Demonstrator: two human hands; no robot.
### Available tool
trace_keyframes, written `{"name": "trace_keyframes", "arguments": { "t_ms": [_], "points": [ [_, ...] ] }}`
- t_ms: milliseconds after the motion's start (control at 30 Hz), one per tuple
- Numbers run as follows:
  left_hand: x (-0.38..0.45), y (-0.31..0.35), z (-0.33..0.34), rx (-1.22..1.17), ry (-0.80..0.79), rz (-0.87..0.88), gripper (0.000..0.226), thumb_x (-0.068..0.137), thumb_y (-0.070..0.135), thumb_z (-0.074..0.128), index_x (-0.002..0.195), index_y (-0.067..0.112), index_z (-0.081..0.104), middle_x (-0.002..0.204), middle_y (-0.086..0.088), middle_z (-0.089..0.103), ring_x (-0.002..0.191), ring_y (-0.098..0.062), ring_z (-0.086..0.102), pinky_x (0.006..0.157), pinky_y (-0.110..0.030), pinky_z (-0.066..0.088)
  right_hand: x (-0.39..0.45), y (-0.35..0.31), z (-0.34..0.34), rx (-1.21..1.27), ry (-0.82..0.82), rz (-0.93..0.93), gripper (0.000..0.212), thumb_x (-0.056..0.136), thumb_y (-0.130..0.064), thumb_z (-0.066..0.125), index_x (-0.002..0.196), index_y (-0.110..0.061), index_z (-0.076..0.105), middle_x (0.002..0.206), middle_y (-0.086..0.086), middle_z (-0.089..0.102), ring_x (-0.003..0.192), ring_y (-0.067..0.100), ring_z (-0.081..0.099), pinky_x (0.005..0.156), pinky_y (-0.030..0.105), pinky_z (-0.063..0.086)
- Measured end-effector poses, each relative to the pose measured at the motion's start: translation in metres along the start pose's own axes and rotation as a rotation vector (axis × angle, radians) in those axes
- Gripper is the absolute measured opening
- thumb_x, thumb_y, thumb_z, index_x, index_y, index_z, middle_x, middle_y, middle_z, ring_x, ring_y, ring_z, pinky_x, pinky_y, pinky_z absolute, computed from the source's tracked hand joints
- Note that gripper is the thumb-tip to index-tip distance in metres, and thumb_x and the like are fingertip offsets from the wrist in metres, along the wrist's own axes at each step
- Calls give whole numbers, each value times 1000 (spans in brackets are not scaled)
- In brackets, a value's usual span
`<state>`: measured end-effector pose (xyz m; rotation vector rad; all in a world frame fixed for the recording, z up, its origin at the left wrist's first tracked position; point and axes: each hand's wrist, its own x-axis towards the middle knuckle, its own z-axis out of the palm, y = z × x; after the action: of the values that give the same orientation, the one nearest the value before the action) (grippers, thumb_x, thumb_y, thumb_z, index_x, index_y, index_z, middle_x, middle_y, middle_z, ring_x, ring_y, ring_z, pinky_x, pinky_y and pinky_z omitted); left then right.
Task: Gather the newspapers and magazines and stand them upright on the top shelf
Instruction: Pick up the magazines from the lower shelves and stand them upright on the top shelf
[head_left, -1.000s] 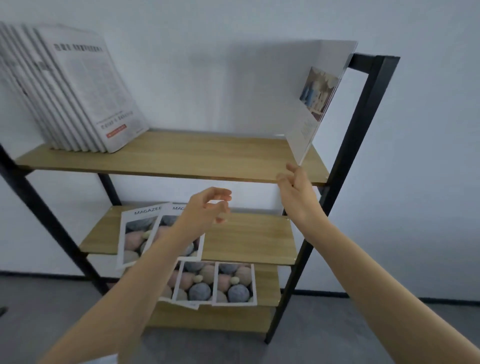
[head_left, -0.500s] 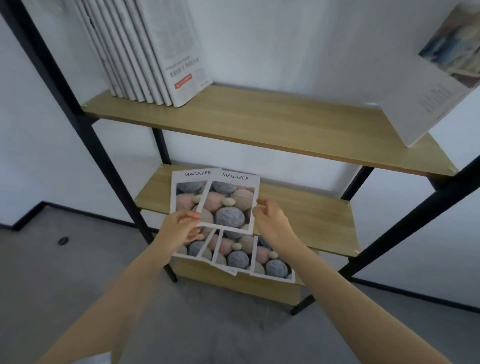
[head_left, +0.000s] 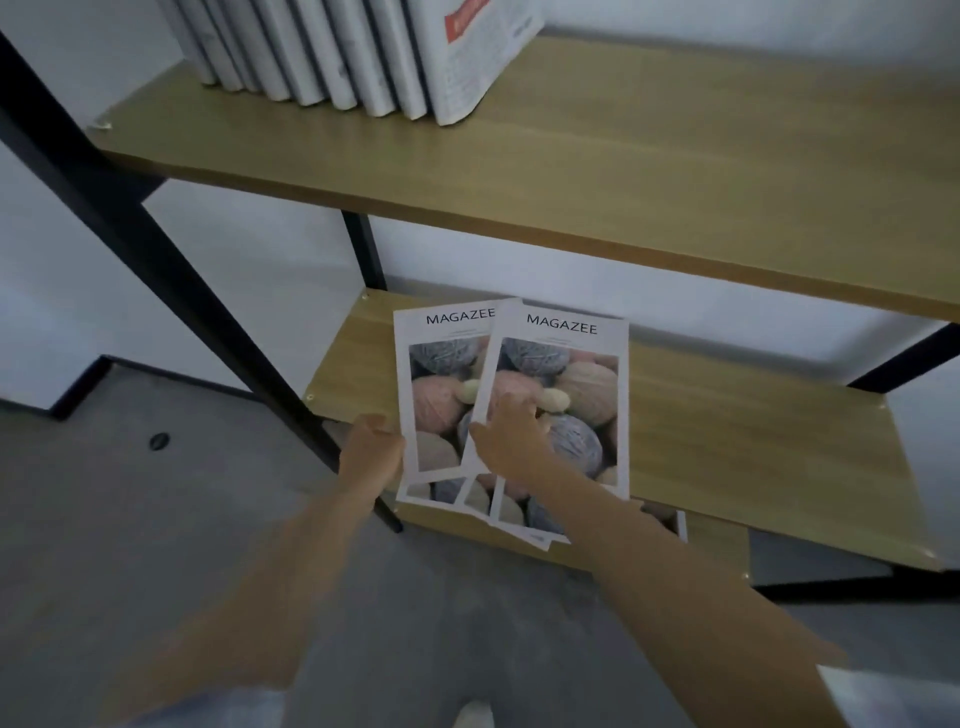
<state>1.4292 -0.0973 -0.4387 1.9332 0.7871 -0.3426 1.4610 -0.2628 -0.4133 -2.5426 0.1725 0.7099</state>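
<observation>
Two "MAGAZEE" magazines with yarn-ball covers lie overlapped on the middle shelf (head_left: 753, 441), their near ends over its front edge. My left hand (head_left: 371, 452) curls round the left edge of the left magazine (head_left: 431, 410). My right hand (head_left: 511, 436) rests on the cover of the right magazine (head_left: 587, 384), near its left edge. More of the same magazines (head_left: 540, 519) lie flat on the lowest shelf (head_left: 717, 545), partly hidden by my right forearm. Several folded newspapers (head_left: 363, 52) stand leaning at the left of the top shelf (head_left: 675, 182).
Black metal legs (head_left: 171, 280) frame the shelf unit at the left and right. A white wall is behind it. Grey floor with a small dark round fitting (head_left: 159, 441) lies to the left. The top shelf is bare wood right of the newspapers.
The view has dropped and closed in on the middle shelf. Both hands moved forward from in front of the lower magazines onto the two upper ones. The magazine at the top shelf's right end has left the view.
</observation>
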Motion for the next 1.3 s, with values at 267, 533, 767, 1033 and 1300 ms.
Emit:
{"name": "trace_keyframes", "arguments": {
  "t_ms": [267,533,767,1033,1300],
  "points": [
    [35,-21,11,-207,-52,6,7,67,18,47,71,13,50,75,-12,53,75,-28,58,80,-53,54,46,-10,27,-259,57,6,72,98,-42,40,152,-17,1,158,22,-12,140,51,-15,108,70,4],
    [-4,3,21,-224,-73,-16,15,91,11,57,106,11,57,91,-15,61,78,-25,61,61,-36,56,24,4,34,-303,39,-39,71,97,-27,40,152,-23,-5,158,20,-10,140,50,-15,104,74,1],
    [-55,-5,42,-364,-138,-68,11,89,16,65,99,15,62,97,-17,67,84,-27,66,61,-35,57,-19,33,27,-311,52,14,88,82,-16,68,146,-20,8,147,20,20,139,47,13,99,67,34],
    [-133,0,59,-424,-67,28,6,82,10,72,86,7,68,96,-26,68,92,-38,67,83,-53,56,-73,88,-8,-281,111,-118,50,87,-2,54,131,-13,33,133,18,37,110,34,53,78,36,49],
    [-244,19,74,-425,21,231,18,81,6,73,68,16,65,78,-18,67,78,-32,66,73,-48,56,-169,134,-57,19,157,-299,54,91,1,46,140,-21,36,129,10,47,114,31,52,76,30,41]
  ]
}}
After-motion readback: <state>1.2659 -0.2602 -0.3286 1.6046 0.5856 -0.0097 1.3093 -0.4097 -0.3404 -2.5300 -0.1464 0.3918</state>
